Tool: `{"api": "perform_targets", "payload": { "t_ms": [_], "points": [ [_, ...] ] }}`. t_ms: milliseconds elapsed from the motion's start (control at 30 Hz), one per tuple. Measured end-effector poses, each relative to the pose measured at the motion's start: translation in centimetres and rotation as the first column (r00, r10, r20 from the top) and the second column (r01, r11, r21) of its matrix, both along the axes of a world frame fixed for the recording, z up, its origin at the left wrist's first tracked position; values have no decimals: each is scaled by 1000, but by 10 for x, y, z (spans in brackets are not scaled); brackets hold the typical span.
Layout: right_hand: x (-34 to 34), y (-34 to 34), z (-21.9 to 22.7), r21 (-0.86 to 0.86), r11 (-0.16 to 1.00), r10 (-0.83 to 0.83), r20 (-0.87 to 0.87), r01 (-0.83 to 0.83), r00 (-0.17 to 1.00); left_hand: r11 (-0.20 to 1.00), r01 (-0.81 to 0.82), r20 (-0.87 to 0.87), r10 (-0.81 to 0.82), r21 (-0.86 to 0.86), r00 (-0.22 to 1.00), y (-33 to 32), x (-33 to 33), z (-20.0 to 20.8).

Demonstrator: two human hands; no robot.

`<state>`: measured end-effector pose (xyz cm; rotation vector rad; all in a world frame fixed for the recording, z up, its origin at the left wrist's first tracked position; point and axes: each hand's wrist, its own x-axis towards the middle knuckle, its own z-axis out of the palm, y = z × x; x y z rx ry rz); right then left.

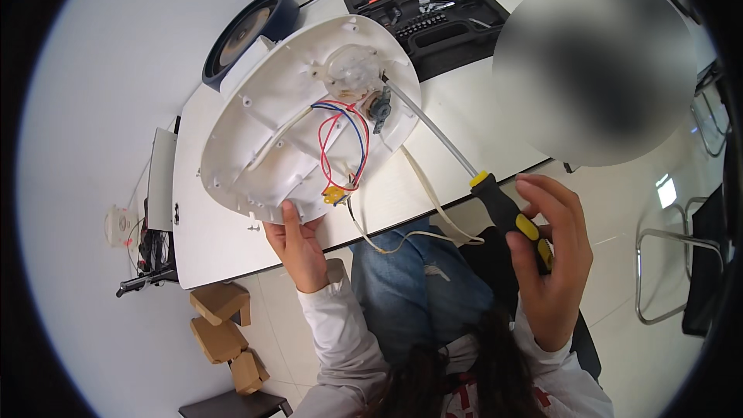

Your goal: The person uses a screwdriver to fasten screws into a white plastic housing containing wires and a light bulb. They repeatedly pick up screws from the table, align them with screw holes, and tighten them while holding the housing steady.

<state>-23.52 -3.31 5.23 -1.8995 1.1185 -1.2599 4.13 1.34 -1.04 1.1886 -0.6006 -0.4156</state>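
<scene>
Right hand (559,259) loosely grasps the screwdriver (496,203); left hand (300,251) pinches the white plastic shell (259,135) by its near rim, over the table's (457,112) left. Apparent step: screw work at the far translucent housing (352,70). Next move likely requires firm tip seating.

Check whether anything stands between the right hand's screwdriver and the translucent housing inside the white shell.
Nothing visible does: the screwdriver in the right hand crosses over the white shell, its tip at the edge of the translucent housing. The red and blue wires lie left of the shaft. Contact is unclear.
</scene>
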Motion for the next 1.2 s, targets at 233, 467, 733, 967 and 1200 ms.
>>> {"api": "perform_targets", "payload": {
  "t_ms": [233, 467, 733, 967, 1200],
  "points": [
    [4, -2, -9, 7, 999, -40, -75, 41, 996, 1000, -3, -1, 3, -10, 1000, 0, -2, 2],
    [6, -4, -8, 105, 993, -58, -17, 59, 998, 1000, 11, -10, -11, 0, 1000, 0, 0, 1],
    [4, -6, -9, 11, 998, -58, -56, 59, 997, 1000, 10, -9, -10, -21, 1000, -1, 0, 0],
    [4, -8, -11, -51, 997, -65, -72, 62, 995, 1000, -5, -10, 5, -9, 1000, 0, -1, 1],
    [4, -7, -11, -73, 995, -73, -96, 66, 993, 1000, -9, -10, 9, -13, 1000, -1, -4, 3]
  ]
}}
